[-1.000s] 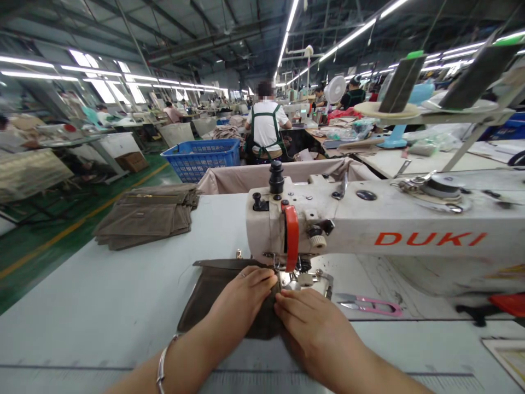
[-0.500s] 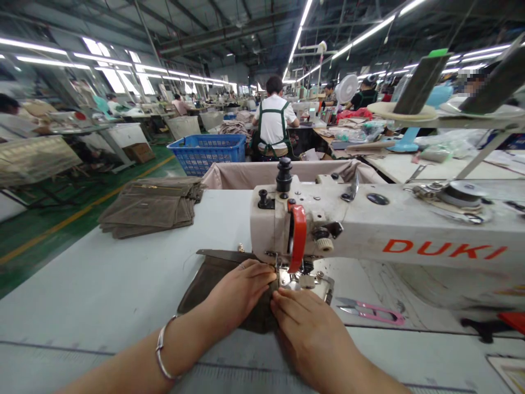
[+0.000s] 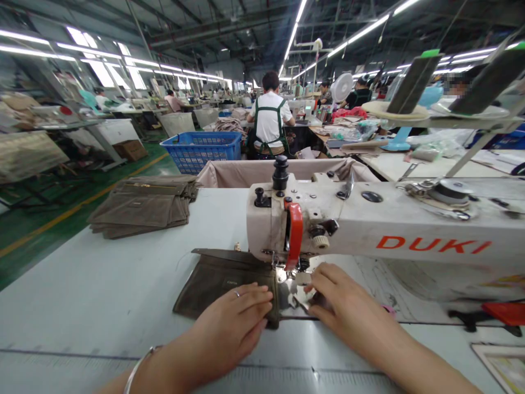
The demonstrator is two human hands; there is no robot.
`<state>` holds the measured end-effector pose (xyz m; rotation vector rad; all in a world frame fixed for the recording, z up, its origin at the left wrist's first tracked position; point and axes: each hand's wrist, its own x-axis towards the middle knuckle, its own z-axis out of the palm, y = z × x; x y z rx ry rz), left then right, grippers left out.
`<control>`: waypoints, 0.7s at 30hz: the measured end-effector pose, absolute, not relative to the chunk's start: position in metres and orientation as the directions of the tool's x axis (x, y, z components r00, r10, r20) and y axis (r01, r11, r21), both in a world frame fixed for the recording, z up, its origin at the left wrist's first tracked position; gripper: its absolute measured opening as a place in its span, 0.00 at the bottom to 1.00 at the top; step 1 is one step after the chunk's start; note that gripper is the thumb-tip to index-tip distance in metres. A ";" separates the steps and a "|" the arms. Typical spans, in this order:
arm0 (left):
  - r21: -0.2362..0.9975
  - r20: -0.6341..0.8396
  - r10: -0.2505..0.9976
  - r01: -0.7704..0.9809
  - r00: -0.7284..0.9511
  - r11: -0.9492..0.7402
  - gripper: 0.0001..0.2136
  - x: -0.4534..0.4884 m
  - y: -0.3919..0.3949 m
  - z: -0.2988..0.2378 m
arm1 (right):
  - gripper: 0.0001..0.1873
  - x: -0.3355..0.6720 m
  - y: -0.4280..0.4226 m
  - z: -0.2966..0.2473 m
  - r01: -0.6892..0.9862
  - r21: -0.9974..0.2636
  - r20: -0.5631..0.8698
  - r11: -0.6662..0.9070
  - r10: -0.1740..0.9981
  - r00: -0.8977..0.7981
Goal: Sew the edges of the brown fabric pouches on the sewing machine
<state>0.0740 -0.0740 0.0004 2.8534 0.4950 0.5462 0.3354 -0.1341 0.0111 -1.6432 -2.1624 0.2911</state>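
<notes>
Fingers of the left hand [image 3: 235,323] lie spread and flat on the brown fabric piece [image 3: 221,282], pressing its near right corner to the table [image 3: 82,306]; a ring shows on one finger and a bangle [image 3: 137,368] on the wrist. Fingertips of the right hand [image 3: 340,301] are drawn together at the needle plate [image 3: 293,293], just under the presser foot, and seem to pinch something small there, though what it is cannot be told.

That fabric piece lies flat on the table to the left of the needle, its right edge beside the plate and its far edge running under the head of the DUKI sewing machine [image 3: 369,230]. The machine's head with its red thread guard [image 3: 294,235] hangs right over the work and hides the needle itself. A stack of brown fabric pieces [image 3: 141,205] sits well apart at the far left of the table. Behind the machine hangs a cloth catch bin [image 3: 246,172], then a blue basket [image 3: 200,150], and a person in a green apron [image 3: 268,123] faces away. Thread cones [image 3: 412,82] stand on a rack at the right.

Both forearms reach in from the lower edge, the left from the left, the right angled in from the lower right, palms down.
</notes>
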 end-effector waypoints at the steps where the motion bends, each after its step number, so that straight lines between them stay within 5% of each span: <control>1: 0.257 0.337 0.376 0.300 0.863 -0.919 0.15 0.076 -0.076 -0.001 | 0.10 0.332 -0.127 0.005 0.892 -0.381 0.220 0.245 0.961 -0.170; 5: 0.240 0.358 0.409 0.341 0.839 -0.909 0.14 0.082 -0.078 -0.002 | 0.03 0.316 -0.116 -0.011 0.923 -0.303 0.387 0.237 0.916 -0.108; 11: 0.132 0.466 0.309 0.280 0.829 -0.951 0.14 0.083 -0.070 0.005 | 0.09 0.300 -0.142 -0.001 0.620 -0.393 0.470 0.679 0.728 -0.500; 21: 0.134 0.278 0.274 0.245 0.920 -0.960 0.15 0.083 -0.064 -0.009 | 0.10 0.294 -0.141 -0.003 0.651 -0.374 0.416 0.660 0.747 -0.519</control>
